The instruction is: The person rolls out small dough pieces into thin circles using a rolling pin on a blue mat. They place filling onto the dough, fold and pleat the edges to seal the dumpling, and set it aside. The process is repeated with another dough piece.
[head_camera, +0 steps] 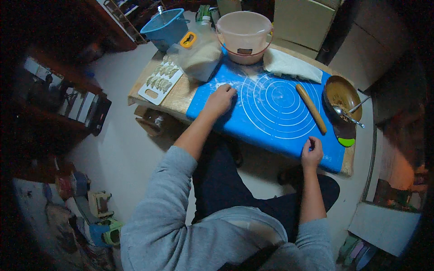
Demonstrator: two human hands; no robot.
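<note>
My left hand (221,100) rests palm down on the left part of a blue silicone pastry mat (234,123), beside a patch of white flour (223,85). Its fingers are curled under, so whatever may be beneath them is hidden. At the front right edge of the mat is my right hand (312,154), loosely curled with a gap between thumb and fingers and nothing visible in it. A wooden rolling pin (311,109) lies on the mat just beyond that hand. White circles are printed on the mat's middle.
Several dumplings lie on a white cutting board (151,96) at the left. Behind the mat stand a bag of flour (203,57), a pinkish bucket (244,32) and a white cloth (291,65). A pan of filling (339,86) with spoons sits right. A blue bucket (166,32) is at the back left.
</note>
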